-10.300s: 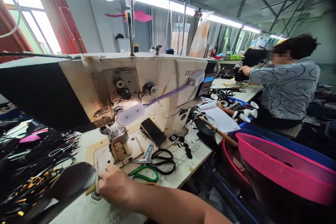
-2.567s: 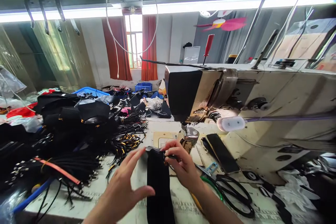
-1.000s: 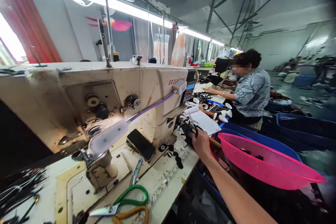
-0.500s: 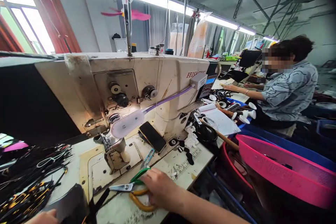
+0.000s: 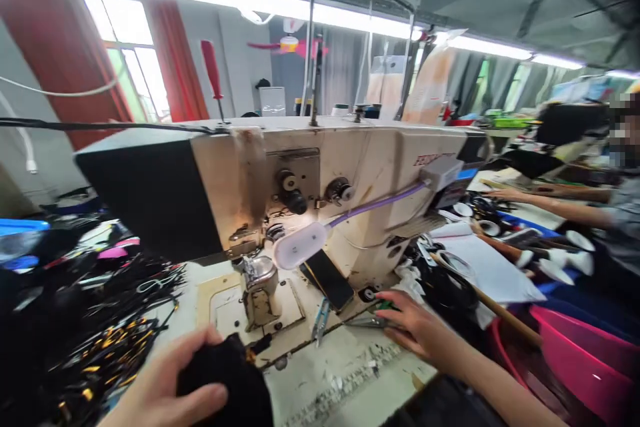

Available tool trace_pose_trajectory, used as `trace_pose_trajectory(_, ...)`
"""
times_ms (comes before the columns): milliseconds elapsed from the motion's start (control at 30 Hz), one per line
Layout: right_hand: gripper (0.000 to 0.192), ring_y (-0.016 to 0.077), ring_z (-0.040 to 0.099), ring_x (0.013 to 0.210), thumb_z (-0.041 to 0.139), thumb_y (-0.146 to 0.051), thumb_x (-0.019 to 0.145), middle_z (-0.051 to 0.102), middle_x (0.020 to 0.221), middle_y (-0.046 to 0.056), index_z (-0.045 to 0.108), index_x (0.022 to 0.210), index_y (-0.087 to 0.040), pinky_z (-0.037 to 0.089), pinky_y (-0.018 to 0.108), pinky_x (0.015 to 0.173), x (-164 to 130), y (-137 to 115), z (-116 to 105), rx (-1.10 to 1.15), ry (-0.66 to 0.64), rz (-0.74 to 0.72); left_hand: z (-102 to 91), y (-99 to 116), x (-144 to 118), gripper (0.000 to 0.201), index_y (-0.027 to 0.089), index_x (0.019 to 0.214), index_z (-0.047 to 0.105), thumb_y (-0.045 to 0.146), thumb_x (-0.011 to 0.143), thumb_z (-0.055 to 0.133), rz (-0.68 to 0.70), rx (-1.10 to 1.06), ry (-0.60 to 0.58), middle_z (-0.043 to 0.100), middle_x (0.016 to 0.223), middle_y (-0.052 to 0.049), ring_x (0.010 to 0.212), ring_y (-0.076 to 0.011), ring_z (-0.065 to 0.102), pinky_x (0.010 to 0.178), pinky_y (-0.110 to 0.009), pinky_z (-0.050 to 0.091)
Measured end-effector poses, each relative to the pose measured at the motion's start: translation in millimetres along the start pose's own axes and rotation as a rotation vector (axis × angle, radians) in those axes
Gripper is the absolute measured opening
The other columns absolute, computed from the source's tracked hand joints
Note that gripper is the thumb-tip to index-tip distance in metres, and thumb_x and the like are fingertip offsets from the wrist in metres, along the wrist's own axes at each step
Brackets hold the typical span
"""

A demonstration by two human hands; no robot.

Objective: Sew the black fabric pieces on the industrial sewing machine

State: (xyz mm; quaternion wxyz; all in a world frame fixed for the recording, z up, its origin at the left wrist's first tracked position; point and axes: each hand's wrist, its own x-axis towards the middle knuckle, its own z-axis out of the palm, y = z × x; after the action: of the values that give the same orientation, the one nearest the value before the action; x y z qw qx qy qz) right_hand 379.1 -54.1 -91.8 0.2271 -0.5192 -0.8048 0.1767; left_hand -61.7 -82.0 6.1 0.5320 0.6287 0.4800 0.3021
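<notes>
My left hand (image 5: 175, 373) grips a dark, soft-looking black piece (image 5: 225, 380) at the lower left, thumb over its near side; its exact kind is unclear. Beyond it stands the post of a sewing machine (image 5: 260, 287). My right hand (image 5: 420, 330) rests low at the machine's right end, its fingers loosely over the handles of scissors (image 5: 367, 322). Their blades point left, and a bit of green handle shows between the fingers. To their left lie small blue snips (image 5: 321, 320) and a black phone (image 5: 327, 280).
A purple-necked lamp (image 5: 300, 247) hangs before the machine head. Black straps with gold fittings (image 5: 120, 347) are heaped at left. Papers (image 5: 485, 267) and a pink basket (image 5: 590, 360) are at right. A co-worker's arm (image 5: 565, 197) reaches in at far right.
The scissors have moved with my right hand to the right and back, near the machine's base. My left hand has come further into view with the black piece. The view has swung left.
</notes>
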Motion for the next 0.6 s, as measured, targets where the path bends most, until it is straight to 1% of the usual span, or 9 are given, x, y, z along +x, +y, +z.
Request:
trace_pose_trajectory(67, 0.033, 0.0269, 0.048, 0.132, 0.05, -0.033, 0.098, 0.054, 0.14, 0.014, 0.065, 0.127, -0.025, 0.037, 0.049, 0.111, 26, -52, 14, 0.257, 0.002, -0.13, 5.1, 4, 11, 0.051, 0.021, 0.09, 0.059, 0.06, 0.065, 0.081, 0.005, -0.137, -0.101, 0.064, 0.078, 0.002, 0.074, -0.0153, 0.055, 0.066, -0.025, 0.044)
trace_pose_trajectory(167, 0.053, 0.0246, 0.035, 0.142, 0.05, -0.05, 0.099, 0.045, 0.15, 0.01, 0.044, 0.147, -0.028, 0.021, 0.05, 0.119, 66, -127, 34, 0.712, -0.157, -0.316, 13.1, 4, 31, 0.053, 0.02, 0.087, 0.052, 0.053, 0.064, 0.085, 0.076, -0.382, -0.251, 0.06, 0.077, 0.003, 0.067, -0.0098, 0.049, 0.061, -0.021, 0.036)
trace_pose_trajectory(233, 0.062, 0.0271, 0.047, 0.129, 0.065, -0.061, 0.087, 0.055, 0.135, 0.011, 0.056, 0.136, -0.024, 0.032, 0.046, 0.112, 90, -156, 44, 0.996, -0.252, -0.362, 13.3, 4, 41, 0.054, 0.02, 0.089, 0.051, 0.05, 0.062, 0.087, 0.092, -0.436, -0.275, 0.06, 0.078, 0.003, 0.066, -0.0087, 0.048, 0.06, -0.02, 0.034)
trace_pose_trajectory(300, 0.057, 0.0213, 0.057, 0.1, 0.077, -0.064, 0.073, 0.059, 0.104, 0.006, 0.067, 0.107, -0.019, 0.045, 0.035, 0.093, 107, -166, 51, 1.17, -0.289, -0.314, 8.7, 3, 45, 0.056, 0.019, 0.089, 0.055, 0.05, 0.059, 0.089, 0.086, -0.403, -0.282, 0.06, 0.077, 0.003, 0.066, -0.009, 0.048, 0.06, -0.02, 0.032)
trace_pose_trajectory(367, 0.052, 0.0134, 0.05, 0.078, 0.081, -0.061, 0.068, 0.052, 0.086, 0.001, 0.065, 0.091, -0.017, 0.043, 0.025, 0.072, 116, -164, 54, 1.22, -0.378, -0.245, 2.4, 3, 46, 0.057, 0.017, 0.088, 0.059, 0.051, 0.056, 0.09, 0.076, -0.329, -0.273, 0.061, 0.077, 0.002, 0.068, -0.0099, 0.048, 0.06, -0.021, 0.031)
trace_pose_trajectory(467, 0.051, 0.0101, 0.044, 0.071, 0.08, -0.059, 0.072, 0.049, 0.082, -0.002, 0.063, 0.095, -0.017, 0.036, 0.021, 0.065, 119, -157, 52, 1.186, -0.619, -0.169, -3.7, 6, 47, 0.06, 0.015, 0.089, 0.062, 0.053, 0.053, 0.091, 0.053, -0.301, -0.222, 0.06, 0.076, 0.001, 0.069, -0.0102, 0.048, 0.061, -0.022, 0.03)
trace_pose_trajectory(500, 0.05, 0.0102, 0.044, 0.072, 0.079, -0.059, 0.073, 0.05, 0.081, -0.002, 0.064, 0.096, -0.017, 0.036, 0.021, 0.067, 119, -156, 48, 1.165, -0.648, -0.128, -4.4, 8, 48, 0.061, 0.015, 0.089, 0.062, 0.053, 0.052, 0.092, 0.04, -0.318, -0.21, 0.06, 0.075, 0.002, 0.068, -0.0099, 0.047, 0.061, -0.022, 0.03)
trace_pose_trajectory(533, 0.048, 0.0105, 0.044, 0.072, 0.077, -0.06, 0.075, 0.05, 0.081, -0.002, 0.064, 0.094, -0.018, 0.037, 0.022, 0.068, 119, -155, 44, 1.141, -0.628, -0.089, -4.8, 10, 49, 0.061, 0.015, 0.088, 0.063, 0.053, 0.051, 0.092, 0.029, -0.341, -0.202, 0.059, 0.074, 0.003, 0.068, -0.0096, 0.047, 0.061, -0.021, 0.031)
trace_pose_trajectory(600, 0.046, 0.0114, 0.046, 0.071, 0.073, -0.061, 0.077, 0.052, 0.078, -0.002, 0.063, 0.088, -0.017, 0.04, 0.023, 0.069, 123, -153, 34, 1.079, -0.473, -0.029, -5.1, 16, 54, 0.058, 0.016, 0.089, 0.064, 0.051, 0.052, 0.092, 0.001, -0.378, -0.202, 0.062, 0.076, 0.002, 0.07, -0.0106, 0.051, 0.063, -0.022, 0.035)
